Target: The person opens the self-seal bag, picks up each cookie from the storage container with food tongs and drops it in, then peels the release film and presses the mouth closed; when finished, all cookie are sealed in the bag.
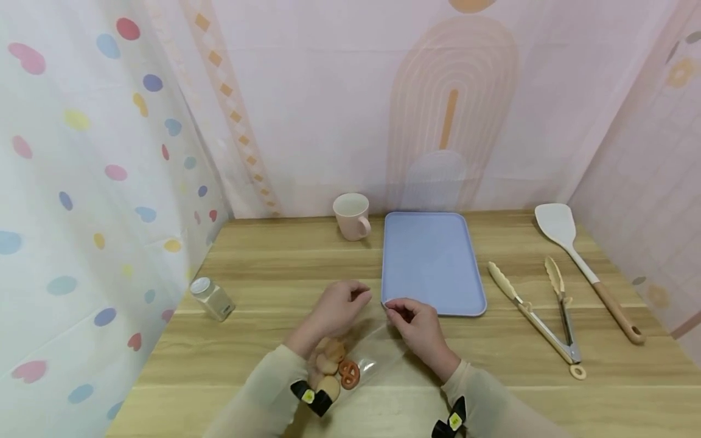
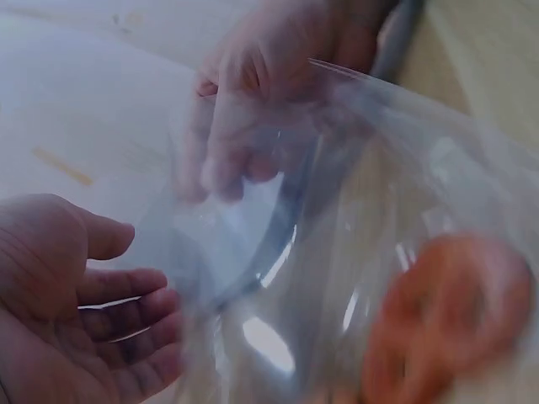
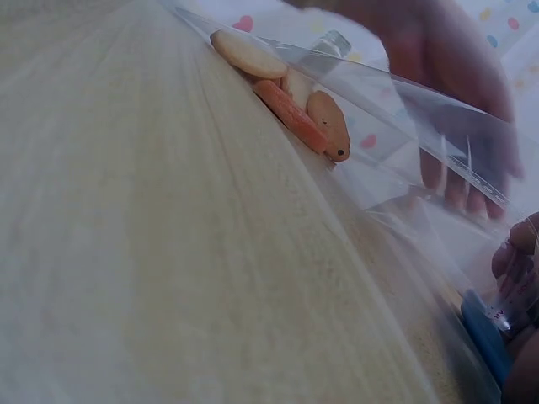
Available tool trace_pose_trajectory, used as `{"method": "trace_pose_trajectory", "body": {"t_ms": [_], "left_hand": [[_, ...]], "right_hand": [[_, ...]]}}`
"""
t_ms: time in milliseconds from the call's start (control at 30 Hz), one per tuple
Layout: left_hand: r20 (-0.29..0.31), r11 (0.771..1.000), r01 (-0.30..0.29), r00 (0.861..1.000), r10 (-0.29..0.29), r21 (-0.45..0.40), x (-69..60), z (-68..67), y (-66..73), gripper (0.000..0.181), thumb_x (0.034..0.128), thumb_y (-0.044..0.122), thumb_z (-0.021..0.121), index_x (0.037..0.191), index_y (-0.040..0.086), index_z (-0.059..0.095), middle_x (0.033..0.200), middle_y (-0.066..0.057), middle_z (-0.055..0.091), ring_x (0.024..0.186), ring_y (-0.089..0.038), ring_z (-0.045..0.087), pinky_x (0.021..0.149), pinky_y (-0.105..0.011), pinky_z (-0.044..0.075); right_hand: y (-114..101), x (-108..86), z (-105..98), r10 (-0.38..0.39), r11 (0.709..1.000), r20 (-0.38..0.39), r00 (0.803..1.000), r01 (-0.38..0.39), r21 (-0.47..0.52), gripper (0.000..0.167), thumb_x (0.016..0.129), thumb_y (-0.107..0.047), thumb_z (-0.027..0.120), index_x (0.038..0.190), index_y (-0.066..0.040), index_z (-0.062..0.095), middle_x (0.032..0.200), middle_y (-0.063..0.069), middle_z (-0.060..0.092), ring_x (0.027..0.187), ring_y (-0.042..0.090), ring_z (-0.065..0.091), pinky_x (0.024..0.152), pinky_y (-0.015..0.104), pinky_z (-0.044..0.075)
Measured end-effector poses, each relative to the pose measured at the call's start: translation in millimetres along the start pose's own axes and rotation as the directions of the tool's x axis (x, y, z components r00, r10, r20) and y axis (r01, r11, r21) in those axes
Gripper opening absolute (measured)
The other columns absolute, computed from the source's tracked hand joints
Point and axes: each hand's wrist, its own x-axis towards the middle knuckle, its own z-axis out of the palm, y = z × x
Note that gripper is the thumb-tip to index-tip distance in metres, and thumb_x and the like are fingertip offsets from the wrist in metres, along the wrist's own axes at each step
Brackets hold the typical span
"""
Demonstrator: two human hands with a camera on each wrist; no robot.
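Observation:
A clear plastic bag [image 1: 378, 359] lies on the table in front of me, with several cookies [image 1: 327, 359] and a brown pretzel [image 1: 349, 373] inside at its left end. My right hand [image 1: 418, 331] pinches the bag's edge near the blue tray's front corner. Beside the bag, my left hand [image 1: 341, 307] has its fingers loosely bent. The left wrist view shows that left hand [image 2: 59, 311] holding nothing, its fingertips close to the film; whether they touch it is unclear. In the right wrist view, the cookies [image 3: 328, 126] show through the film, and the right hand [image 3: 524, 311] is partly cut off.
A blue tray [image 1: 432, 261] lies behind my right hand, with a pink mug [image 1: 350, 216] to its left. Tongs [image 1: 547, 334] and a white spatula [image 1: 555, 224] with a wooden handle lie at the right. Far left stands a tilted, pale-filled jar [image 1: 213, 299]. Curtains border the table [image 1: 263, 255].

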Motion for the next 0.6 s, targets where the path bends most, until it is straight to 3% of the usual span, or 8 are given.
{"method": "trace_pose_trajectory", "body": {"t_ms": [133,300,467,600], "left_hand": [[0.114,0.992,0.062,0.992,-0.049,-0.109,20.4,13.3,-2.5,0.027,0.0985,0.024,0.055,0.108,0.005,0.070,0.095,-0.007,0.069,0.082,-0.015,0.062,0.073,-0.033,0.052],[0.217,0.984,0.089,0.975,-0.054,-0.156,30.9,18.5,-6.8,0.018,0.0960,0.020,0.060,0.093,0.008,0.073,0.074,-0.004,0.065,0.062,-0.012,0.054,0.057,-0.026,0.046],[0.237,0.970,0.101,0.970,-0.047,-0.221,32.8,18.5,-12.7,0.017,0.0951,0.019,0.061,0.086,0.008,0.072,0.073,-0.002,0.062,0.063,-0.012,0.052,0.056,-0.025,0.044],[0.245,0.948,0.126,0.968,-0.053,-0.294,33.1,15.8,-15.9,0.019,0.0952,0.022,0.061,0.086,0.009,0.071,0.080,-0.003,0.064,0.073,-0.016,0.055,0.064,-0.029,0.046]], "right_hand": [[2.3,0.0,-1.6,-0.065,0.998,0.007,0.998,0.065,-0.002,0.007,0.086,-0.001,0.070,0.092,-0.001,0.073,0.085,0.003,0.072,0.070,0.007,0.061,0.060,0.022,0.051],[2.1,-0.1,-1.2,-0.106,0.994,0.001,0.994,0.106,-0.009,0.007,0.086,0.000,0.070,0.092,0.000,0.073,0.087,0.007,0.072,0.074,0.008,0.062,0.062,0.022,0.052],[1.5,-1.2,-1.8,-0.112,0.993,0.002,0.994,0.112,-0.023,0.007,0.085,0.001,0.070,0.092,-0.001,0.073,0.088,0.007,0.072,0.075,0.008,0.063,0.064,0.022,0.053],[0.4,-0.2,-2.9,-0.122,0.991,-0.006,0.993,0.121,-0.055,0.005,0.085,0.000,0.070,0.090,-0.001,0.073,0.085,0.006,0.072,0.072,0.008,0.062,0.061,0.023,0.053]]}}
